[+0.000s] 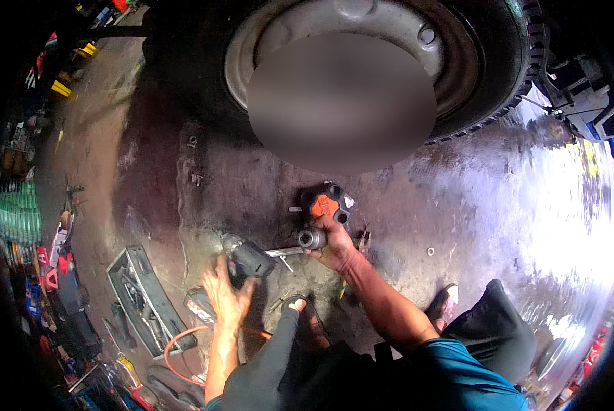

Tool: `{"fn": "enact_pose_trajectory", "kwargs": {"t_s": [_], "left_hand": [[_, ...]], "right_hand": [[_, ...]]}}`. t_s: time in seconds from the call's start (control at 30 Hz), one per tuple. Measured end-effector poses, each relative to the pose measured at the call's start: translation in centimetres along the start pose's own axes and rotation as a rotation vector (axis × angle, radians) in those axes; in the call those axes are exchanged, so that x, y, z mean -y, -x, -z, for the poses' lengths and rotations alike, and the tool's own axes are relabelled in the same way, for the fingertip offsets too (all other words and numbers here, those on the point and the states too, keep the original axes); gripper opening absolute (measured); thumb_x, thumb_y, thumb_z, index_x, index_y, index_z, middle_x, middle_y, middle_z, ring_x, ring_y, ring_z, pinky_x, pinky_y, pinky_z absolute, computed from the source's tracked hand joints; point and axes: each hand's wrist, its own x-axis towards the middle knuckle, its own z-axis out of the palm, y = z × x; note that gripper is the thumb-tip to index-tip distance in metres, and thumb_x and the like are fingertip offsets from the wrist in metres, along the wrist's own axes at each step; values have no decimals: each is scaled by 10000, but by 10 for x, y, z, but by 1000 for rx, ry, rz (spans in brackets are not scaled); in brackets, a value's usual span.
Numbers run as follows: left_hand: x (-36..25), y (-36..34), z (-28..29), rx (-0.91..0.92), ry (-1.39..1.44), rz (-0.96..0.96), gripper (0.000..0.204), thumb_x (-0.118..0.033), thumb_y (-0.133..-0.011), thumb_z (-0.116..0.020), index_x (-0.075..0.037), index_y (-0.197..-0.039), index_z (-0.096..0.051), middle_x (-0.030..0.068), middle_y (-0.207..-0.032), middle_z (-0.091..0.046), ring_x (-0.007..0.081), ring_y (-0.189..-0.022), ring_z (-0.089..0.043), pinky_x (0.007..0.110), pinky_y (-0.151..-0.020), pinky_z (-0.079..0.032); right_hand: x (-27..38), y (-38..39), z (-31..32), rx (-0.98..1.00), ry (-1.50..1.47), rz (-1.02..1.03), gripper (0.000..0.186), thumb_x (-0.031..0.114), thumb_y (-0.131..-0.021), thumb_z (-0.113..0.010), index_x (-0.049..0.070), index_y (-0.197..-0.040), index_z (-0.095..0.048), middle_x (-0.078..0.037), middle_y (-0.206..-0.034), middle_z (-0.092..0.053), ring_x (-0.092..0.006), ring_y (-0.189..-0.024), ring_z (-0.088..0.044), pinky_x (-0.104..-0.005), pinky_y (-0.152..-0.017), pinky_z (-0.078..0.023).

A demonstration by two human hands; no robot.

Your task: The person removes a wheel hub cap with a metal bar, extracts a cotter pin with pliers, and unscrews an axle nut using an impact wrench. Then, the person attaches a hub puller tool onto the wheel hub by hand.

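My right hand is closed around a large metal socket, its square-holed end facing up. Just beyond it on the floor is an orange-and-black round object. To its left, my left hand has its fingers and thumb around the rear of a dark power tool, which looks like an impact wrench. How far the fingers close underneath is hidden. Between the hands, a metal bar or wrench lies on the floor.
A large truck wheel, partly blurred, stands ahead. A long metal toolbox with tools sits at left, near an orange hose. Pliers and a nut lie at right. My feet are close behind.
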Motion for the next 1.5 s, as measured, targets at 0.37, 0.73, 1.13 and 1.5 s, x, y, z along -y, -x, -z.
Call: {"fn": "enact_pose_trajectory", "kwargs": {"t_s": [0.37, 0.73, 1.13, 1.5], "left_hand": [[-64, -19, -8, -26, 558, -109, 390, -62, -679, -736, -18, -1039, -590, 147, -972, -584, 288, -838, -611, 343, -713, -502], [-18, -56, -22, -150, 678, 161, 385, -50, -690, -719, -15, -1050, -591, 150, -974, -574, 282, -888, -574, 334, -772, -461], [50, -106, 15, -182, 195, 140, 395, -128, -731, -645, -41, -1106, -559, 176, -1004, -597, 304, -943, -590, 365, -807, -460], [189, -70, 32, -380, 38, 639, 439, -183, -743, -596, -55, -1155, -512, 265, -1004, -574, 431, -934, -563, 466, -823, -446]], "right_hand": [[-37, -7, -11, -85, 72, -42, 189, 147, -840, -471, 62, -998, -530, -61, -851, -586, -181, -761, -570, -306, -674, -473], [-26, -22, -1, -379, 1500, 801, 571, 116, -744, -607, 82, -1281, -414, -218, -1207, -488, -392, -1039, -533, -402, -875, -454], [37, -25, 34, -564, 2025, 618, 735, 332, -687, -702, 155, -1327, -387, -220, -1342, -347, -392, -1277, -273, -499, -1021, -308], [21, -16, 31, -543, 2037, 713, 564, 236, -651, -718, 36, -1138, -515, -243, -1159, -497, -425, -1119, -436, -464, -960, -365]]}}
